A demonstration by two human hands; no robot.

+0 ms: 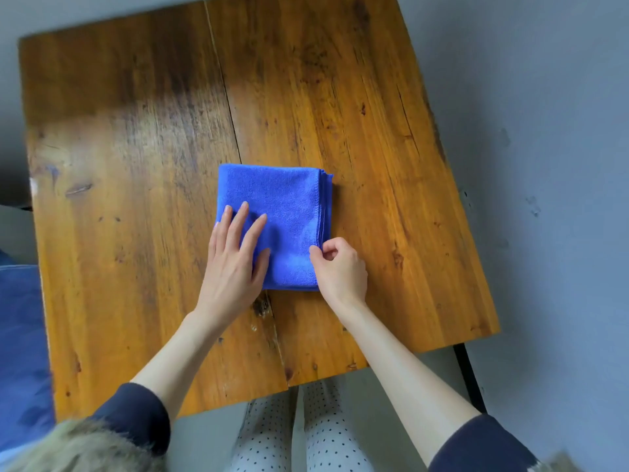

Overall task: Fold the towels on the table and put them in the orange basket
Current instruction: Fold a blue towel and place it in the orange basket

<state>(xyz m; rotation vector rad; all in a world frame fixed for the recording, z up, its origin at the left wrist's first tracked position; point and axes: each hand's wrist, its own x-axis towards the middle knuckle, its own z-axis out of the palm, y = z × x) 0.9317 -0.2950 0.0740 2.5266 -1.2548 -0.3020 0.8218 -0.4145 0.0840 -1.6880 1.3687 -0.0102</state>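
The blue towel (282, 229) lies folded into a compact square near the centre of the wooden table (136, 165), its stacked loose edges facing 3 o'clock. The left hand (235, 260) rests flat on the towel's 8 o'clock area, fingers straight and spread; this likely pins the layers so they do not slide. The right hand (340, 267) sits at the 5 o'clock corner, thumb and forefinger curled in a narrow pinch on the towel's edge (probably to square it or begin a lift). The orange basket is not in view. A blue object (20, 352) lies off the table at 9 o'clock; its identity cannot be determined.
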